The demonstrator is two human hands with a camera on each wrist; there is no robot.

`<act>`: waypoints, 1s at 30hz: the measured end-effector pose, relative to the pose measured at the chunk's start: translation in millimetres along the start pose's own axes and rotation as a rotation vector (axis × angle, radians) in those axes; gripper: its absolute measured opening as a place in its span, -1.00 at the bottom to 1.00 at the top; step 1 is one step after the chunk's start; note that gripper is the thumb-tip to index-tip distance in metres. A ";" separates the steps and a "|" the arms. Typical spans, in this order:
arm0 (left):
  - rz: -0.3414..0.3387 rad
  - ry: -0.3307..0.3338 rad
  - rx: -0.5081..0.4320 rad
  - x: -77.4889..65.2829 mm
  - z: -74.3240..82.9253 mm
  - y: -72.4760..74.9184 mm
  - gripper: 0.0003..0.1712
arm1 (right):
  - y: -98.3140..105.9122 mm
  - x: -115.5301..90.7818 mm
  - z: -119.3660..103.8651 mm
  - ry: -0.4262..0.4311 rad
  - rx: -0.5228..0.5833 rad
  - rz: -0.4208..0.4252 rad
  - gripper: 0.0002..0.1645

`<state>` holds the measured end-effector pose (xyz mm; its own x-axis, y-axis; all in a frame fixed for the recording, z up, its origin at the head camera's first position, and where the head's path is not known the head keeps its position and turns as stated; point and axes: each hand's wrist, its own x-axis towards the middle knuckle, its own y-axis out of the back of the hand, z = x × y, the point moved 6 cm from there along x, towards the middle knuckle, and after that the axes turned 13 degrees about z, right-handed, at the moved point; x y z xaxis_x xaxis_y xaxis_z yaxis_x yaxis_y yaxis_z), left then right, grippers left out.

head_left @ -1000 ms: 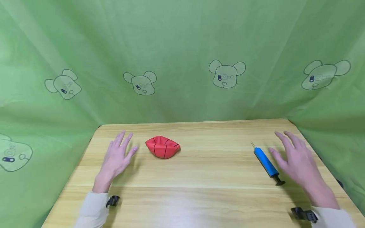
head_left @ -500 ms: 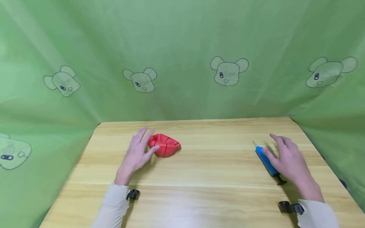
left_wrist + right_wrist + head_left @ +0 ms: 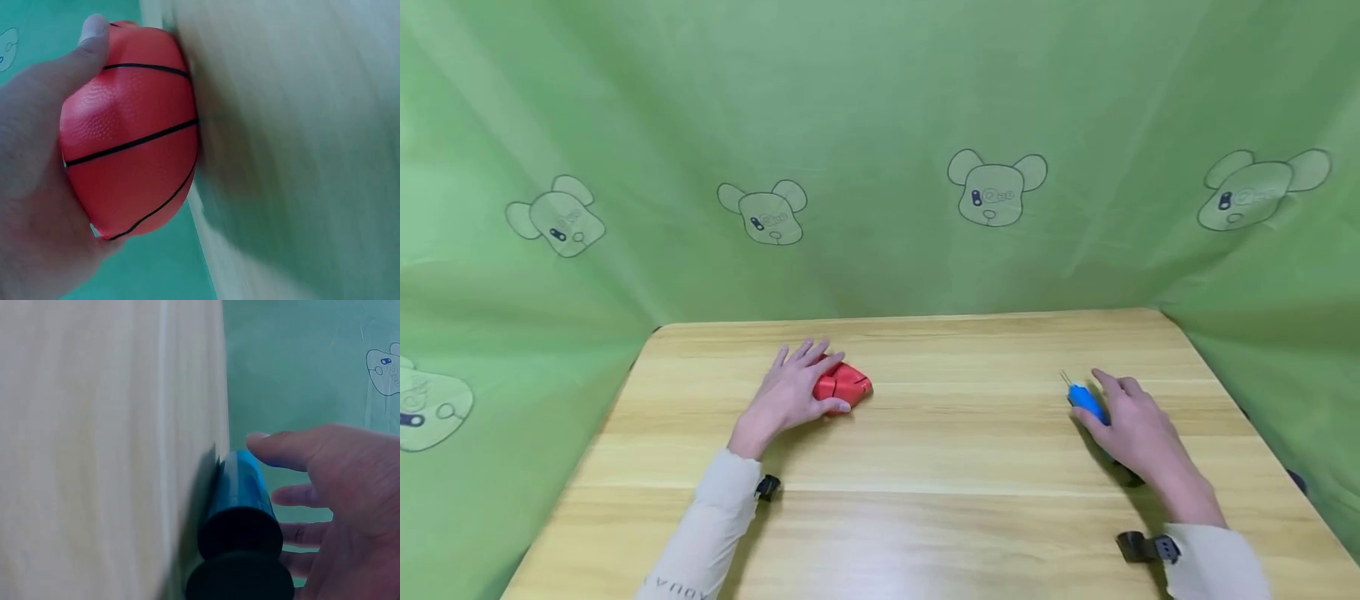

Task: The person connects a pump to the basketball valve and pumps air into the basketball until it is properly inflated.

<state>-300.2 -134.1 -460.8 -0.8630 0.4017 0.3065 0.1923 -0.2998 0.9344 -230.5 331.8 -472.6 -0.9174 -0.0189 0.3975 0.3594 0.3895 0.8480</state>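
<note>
On the wooden table (image 3: 925,458), toward the left, a dented red toy basketball (image 3: 847,386), with the left hand (image 3: 786,398) upon it, fingers spread and thumb along the near side. Well apart, toward the right, a blue hand pump (image 3: 1085,402) with black handle (image 3: 240,575), lying by the right hand (image 3: 1138,429), thumb and fingers apart.

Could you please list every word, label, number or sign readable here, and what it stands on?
"Qae" (letters after Q uncertain): printed faces on the green curtain.
Left sleeve: small letters by the frame's bottom edge, too unclear to read.
Red ball and blue pump: none visible.
</note>
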 end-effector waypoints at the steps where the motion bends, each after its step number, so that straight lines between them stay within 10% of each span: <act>1: -0.014 0.011 0.001 -0.1 -0.1 -1.3 -0.01 | -0.9 -0.1 -1.1 0.002 -0.001 -0.007 -0.10; 18: -0.091 0.140 0.036 8.0 5.0 -8.6 -0.18 | -5.2 -4.4 -9.1 -0.015 -0.008 -0.066 -0.25; 30: 0.062 0.081 -0.177 -8.1 3.1 -0.6 -0.26 | -2.9 -2.9 -13.6 -0.014 0.011 -0.072 -0.29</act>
<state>-291.9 -134.5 -463.3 -0.8880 0.3090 0.3405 0.1676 -0.4720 0.8655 -226.5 318.1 -471.5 -0.9433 -0.0344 0.3303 0.2903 0.3977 0.8704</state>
